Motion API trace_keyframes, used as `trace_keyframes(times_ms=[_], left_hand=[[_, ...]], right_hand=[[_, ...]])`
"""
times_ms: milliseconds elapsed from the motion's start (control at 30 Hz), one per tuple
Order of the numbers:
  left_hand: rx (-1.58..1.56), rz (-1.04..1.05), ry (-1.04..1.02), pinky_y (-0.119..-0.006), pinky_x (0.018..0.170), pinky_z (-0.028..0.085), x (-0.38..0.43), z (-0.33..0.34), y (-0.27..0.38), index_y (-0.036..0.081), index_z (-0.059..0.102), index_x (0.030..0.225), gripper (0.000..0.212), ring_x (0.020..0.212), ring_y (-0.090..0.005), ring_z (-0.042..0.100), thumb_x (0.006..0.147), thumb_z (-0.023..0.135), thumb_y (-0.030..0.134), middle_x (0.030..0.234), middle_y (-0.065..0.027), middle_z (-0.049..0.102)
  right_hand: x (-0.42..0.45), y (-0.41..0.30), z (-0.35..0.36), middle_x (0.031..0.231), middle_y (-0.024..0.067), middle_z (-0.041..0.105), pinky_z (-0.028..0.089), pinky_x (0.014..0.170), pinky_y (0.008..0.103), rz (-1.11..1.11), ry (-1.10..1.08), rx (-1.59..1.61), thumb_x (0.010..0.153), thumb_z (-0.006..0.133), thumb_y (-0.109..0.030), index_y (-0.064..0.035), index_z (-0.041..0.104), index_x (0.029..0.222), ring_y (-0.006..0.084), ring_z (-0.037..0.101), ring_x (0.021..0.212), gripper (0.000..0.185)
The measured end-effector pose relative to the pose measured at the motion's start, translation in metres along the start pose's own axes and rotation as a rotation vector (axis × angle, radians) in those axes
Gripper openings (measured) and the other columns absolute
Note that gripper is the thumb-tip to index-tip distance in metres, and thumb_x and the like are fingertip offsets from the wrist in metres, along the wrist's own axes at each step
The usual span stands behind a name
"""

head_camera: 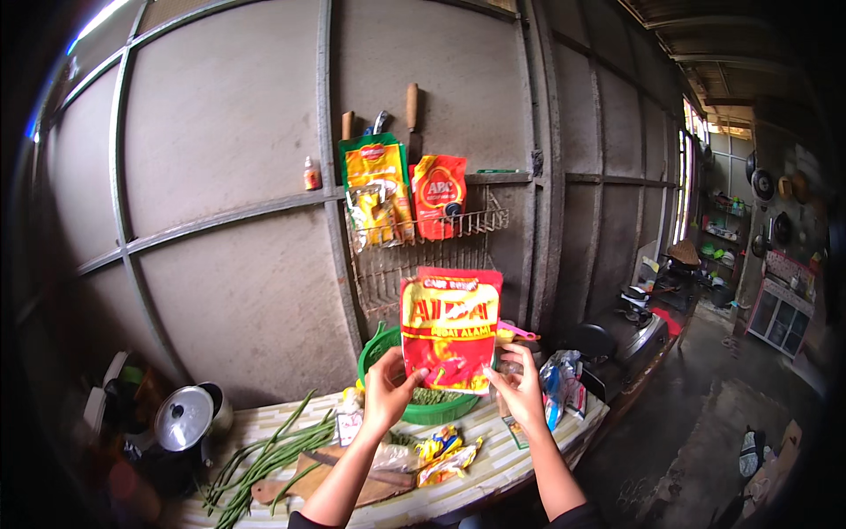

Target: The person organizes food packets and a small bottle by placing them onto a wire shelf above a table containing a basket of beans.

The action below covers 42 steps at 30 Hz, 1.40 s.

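Both hands hold up a red and yellow pouch (451, 324) that bears large writing, raised above the table. My left hand (390, 387) pinches its lower left corner, thumb on the front. At the lower right corner, my right hand (519, 383) grips the edge between thumb and fingers. Behind the pouch stands a green plastic basket (439, 413) with chopped green leaves in it, partly hidden. Below my forearms, a wooden cutting board (360, 486) carries a knife (370, 471). Crumpled yellow packets (453, 456) lie beside the board.
Long green beans (271, 463) spread over the table's left side. A wire rack (489, 221) on the wall holds a yellow-green pouch (377, 188) and a red ABC pouch (439, 198). A lidded metal pot (185, 418) stands left; plastic bags (565, 387) and a black pan (593, 342) are right.
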<state>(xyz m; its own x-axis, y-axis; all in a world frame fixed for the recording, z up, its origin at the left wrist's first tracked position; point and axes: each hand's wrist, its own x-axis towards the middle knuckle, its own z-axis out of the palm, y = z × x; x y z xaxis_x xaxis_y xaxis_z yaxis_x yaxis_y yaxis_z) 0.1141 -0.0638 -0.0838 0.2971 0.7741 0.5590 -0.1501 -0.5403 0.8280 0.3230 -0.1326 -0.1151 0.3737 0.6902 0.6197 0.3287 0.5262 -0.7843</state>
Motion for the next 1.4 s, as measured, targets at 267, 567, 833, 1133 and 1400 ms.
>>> trace_keyframes(times_ms=[267, 567, 833, 1133, 1400], left_hand=[[0.052, 0.134, 0.022, -0.026, 0.075, 0.051, 0.099, 0.057, 0.008, -0.002, 0.056, 0.099, 0.026, 0.087, -0.0127, 0.061, 0.077, 0.068, 0.002, 0.092, -0.0084, 0.065], [-0.219, 0.141, 0.056, -0.021, 0.063, 0.05, 0.256, 0.11, 0.009, -0.003, 0.057, 0.093, 0.029, 0.068, -0.0098, 0.059, 0.073, 0.074, 0.007, 0.081, -0.0073, 0.064], [0.019, 0.183, 0.046, -0.024, 0.076, 0.048, 0.358, 0.132, 0.004, -0.006, 0.052, 0.106, 0.031, 0.086, -0.0136, 0.06, 0.079, 0.064, 0.004, 0.096, -0.0103, 0.064], [0.285, 0.127, -0.313, -0.025, 0.072, 0.04, 0.399, 0.134, -0.029, -0.004, 0.059, 0.104, 0.028, 0.08, -0.0096, 0.051, 0.084, 0.058, 0.015, 0.091, -0.0023, 0.06], [0.846, 0.186, -0.086, -0.039, 0.083, 0.047, 0.438, 0.131, -0.071, -0.007, 0.065, 0.089, 0.047, 0.097, -0.0368, 0.06, 0.074, 0.06, 0.038, 0.092, -0.0286, 0.062]], right_hand=[[0.076, 0.018, -0.008, 0.101, 0.0069, 0.059, 0.044, 0.043, 0.0248, 0.279, -0.115, 0.694, 0.088, 0.058, -0.014, -0.0053, 0.046, 0.114, 0.0173, 0.062, 0.071, 0.03], [0.245, 0.018, -0.037, 0.087, 0.0105, 0.061, 0.054, 0.057, 0.0287, -0.01, 0.049, 0.651, 0.089, 0.055, -0.01, -0.0003, 0.051, 0.1, 0.0173, 0.063, 0.071, 0.015], [0.379, 0.044, -0.03, 0.089, 0.0176, 0.055, 0.055, 0.045, 0.0349, -0.132, 0.229, 0.518, 0.082, 0.053, 0.007, -0.0079, 0.03, 0.108, 0.0223, 0.062, 0.061, 0.038], [0.439, 0.112, -0.01, 0.101, 0.013, 0.057, 0.035, 0.088, 0.0589, -0.412, 0.416, -0.754, 0.067, 0.075, -0.013, -0.0102, 0.062, 0.105, 0.0341, 0.052, 0.098, 0.041], [0.415, 0.108, 0.008, 0.09, 0.0129, 0.063, 0.039, 0.087, 0.0463, -0.413, 0.27, -0.495, 0.08, 0.059, -0.019, -0.0106, 0.063, 0.097, 0.0353, 0.055, 0.095, 0.02]])
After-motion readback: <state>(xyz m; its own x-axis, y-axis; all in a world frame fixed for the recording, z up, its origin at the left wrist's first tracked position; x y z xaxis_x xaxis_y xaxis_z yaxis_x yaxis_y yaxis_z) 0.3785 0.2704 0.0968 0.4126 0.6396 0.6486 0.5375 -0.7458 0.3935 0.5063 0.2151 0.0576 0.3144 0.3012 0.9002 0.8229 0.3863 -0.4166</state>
